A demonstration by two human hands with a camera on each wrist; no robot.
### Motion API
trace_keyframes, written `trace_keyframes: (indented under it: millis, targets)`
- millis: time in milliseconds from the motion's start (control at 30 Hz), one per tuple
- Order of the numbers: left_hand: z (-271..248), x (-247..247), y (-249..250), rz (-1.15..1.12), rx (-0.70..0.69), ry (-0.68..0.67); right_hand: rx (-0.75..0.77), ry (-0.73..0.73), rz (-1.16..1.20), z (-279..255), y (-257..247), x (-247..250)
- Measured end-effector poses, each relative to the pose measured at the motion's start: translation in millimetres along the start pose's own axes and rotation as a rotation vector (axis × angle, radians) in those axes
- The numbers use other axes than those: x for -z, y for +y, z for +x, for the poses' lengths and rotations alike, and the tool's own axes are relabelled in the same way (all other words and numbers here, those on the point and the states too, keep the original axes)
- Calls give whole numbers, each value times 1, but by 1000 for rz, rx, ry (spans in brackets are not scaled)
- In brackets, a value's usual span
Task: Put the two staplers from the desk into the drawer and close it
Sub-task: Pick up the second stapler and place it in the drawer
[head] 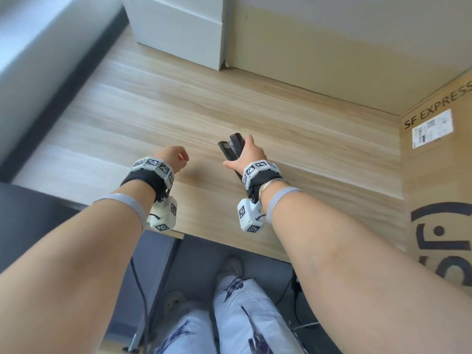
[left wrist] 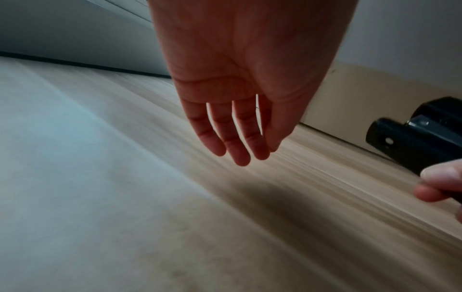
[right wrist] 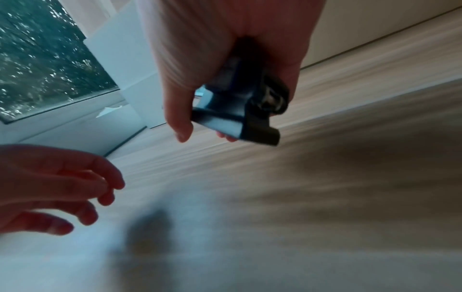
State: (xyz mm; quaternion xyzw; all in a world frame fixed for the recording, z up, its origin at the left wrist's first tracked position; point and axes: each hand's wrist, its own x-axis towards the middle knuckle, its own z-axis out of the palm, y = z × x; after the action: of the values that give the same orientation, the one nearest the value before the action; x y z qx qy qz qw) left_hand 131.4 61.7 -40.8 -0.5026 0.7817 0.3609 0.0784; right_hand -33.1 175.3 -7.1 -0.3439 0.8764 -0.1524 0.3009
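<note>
With one stapler [head: 231, 148] in hand and no drawer or second stapler in view, the sensible course was to carry it level, keeping the thumb on its side so the hinged top could not flop open, and free the other hand for the drawer. The right hand [head: 246, 155] was wrapped round the black stapler, lifted above the desk [head: 319, 149], its nose toward 11 o'clock. At 9 o'clock from it, the left hand [head: 175, 157] hung loose, fingers relaxed, holding nothing.
</note>
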Motion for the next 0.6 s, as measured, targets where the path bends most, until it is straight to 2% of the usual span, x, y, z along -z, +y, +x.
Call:
trace_keyframes:
  millis: [133, 300, 500, 600]
  targets:
    - [-32, 12, -47, -38, 59, 45, 75, -85, 83, -28, -37, -32]
    - [-74, 27, -110, -61, 169, 65, 209, -228, 73, -66, -82, -85]
    - [-122, 32, -181, -31, 289, -10, 317, -412, -28, -111, -117, -151]
    - [-136, 24, -214, -32, 327, -2, 351, -489, -76, -129, -127, -185]
